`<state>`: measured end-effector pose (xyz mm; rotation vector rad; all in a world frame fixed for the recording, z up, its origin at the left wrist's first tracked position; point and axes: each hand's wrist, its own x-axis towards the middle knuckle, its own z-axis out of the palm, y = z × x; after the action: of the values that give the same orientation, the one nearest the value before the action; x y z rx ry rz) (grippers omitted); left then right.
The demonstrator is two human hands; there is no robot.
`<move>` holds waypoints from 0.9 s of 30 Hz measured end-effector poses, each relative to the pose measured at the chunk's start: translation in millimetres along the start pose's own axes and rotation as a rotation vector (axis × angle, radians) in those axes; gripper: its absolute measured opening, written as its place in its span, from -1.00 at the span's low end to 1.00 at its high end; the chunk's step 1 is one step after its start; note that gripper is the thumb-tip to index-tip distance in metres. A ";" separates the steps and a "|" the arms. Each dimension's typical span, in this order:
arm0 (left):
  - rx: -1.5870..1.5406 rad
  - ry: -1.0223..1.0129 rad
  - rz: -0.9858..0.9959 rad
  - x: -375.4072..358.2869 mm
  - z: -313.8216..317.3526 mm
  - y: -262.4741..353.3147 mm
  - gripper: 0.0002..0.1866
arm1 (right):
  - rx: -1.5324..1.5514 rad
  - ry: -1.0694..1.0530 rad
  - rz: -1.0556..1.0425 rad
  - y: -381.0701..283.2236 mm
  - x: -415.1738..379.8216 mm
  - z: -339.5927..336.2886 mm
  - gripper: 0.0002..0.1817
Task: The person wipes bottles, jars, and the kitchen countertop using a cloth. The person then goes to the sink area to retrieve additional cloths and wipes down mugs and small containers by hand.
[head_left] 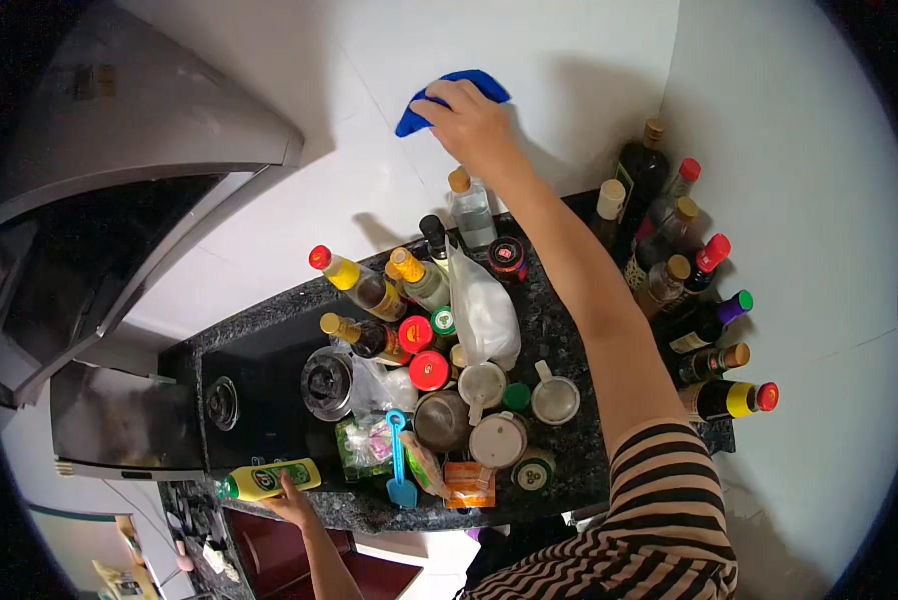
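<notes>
Right hand [472, 122]: pressed a blue cloth [452, 96] flat against the white tiled wall [299, 215], fingers closed over it.
Left hand [291, 497]: rested at the counter's [559, 330] front edge, touching a yellow bottle [269, 479] lying on its side; grip unclear.
Counter: dark granite, crowded with sauce bottles, jars and lidded cups.
Range hood [119, 180]: hung at left.

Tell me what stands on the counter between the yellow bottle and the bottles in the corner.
In the head view, between the yellow bottle and the corner bottles stands a crowd of jars, lidded containers and a blue scoop.
</notes>
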<state>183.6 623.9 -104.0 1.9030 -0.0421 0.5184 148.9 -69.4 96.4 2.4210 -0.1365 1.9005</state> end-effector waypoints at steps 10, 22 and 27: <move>0.009 0.032 -0.027 -7.3 8.0 18.0 -0.27 | -0.052 -0.320 0.058 30.3 -104.6 -16.0 -0.70; 0.031 0.050 0.027 -9.7 14.1 29.7 -0.33 | 0.019 -0.135 0.167 18.6 -108.2 -2.9 -0.61; 0.002 0.072 0.038 -14.8 19.3 34.1 -0.33 | -0.009 -0.417 0.299 26.1 -184.6 2.7 -0.67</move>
<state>167.5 590.1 -85.2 1.8873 -0.0309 0.6119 105.2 -89.7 -83.8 2.8906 -0.5508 1.4413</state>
